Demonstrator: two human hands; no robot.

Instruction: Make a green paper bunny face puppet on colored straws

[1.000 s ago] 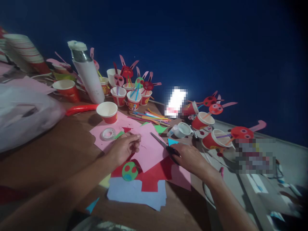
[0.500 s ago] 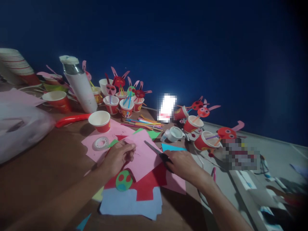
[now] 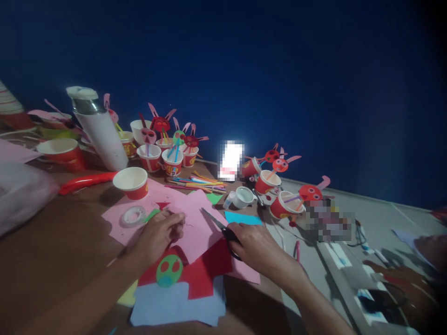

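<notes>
My right hand (image 3: pixel 253 242) is closed round the handles of the dark scissors (image 3: pixel 214 219), whose blades point up and left over pink paper (image 3: pixel 199 232). The blades look closed. My left hand (image 3: pixel 162 232) has its fingers curled at the left edge of that pink sheet; whether they pinch it is hidden. Just below my left hand, a green round face with red eyes (image 3: pixel 169 271) lies on red paper (image 3: pixel 206 274). Light blue sheets (image 3: pixel 167 307) sit under the red paper. A tape roll (image 3: pixel 133 216) rests to the left on another pink sheet.
Paper cups with animal faces on sticks (image 3: pixel 172 160) line the back. A white bottle (image 3: pixel 99 135) stands at left, near a plastic bag (image 3: pixel 24 195). Colored sticks (image 3: pixel 199 182), a small white cup (image 3: pixel 243 197) and a bright phone (image 3: pixel 231 160) lie ahead. Another person's hand (image 3: pixel 401 279) is at right.
The view has shifted, so most table items appear further left. My hands stay over the pink paper with the scissors in my right hand. More of the other person shows at the right edge.
</notes>
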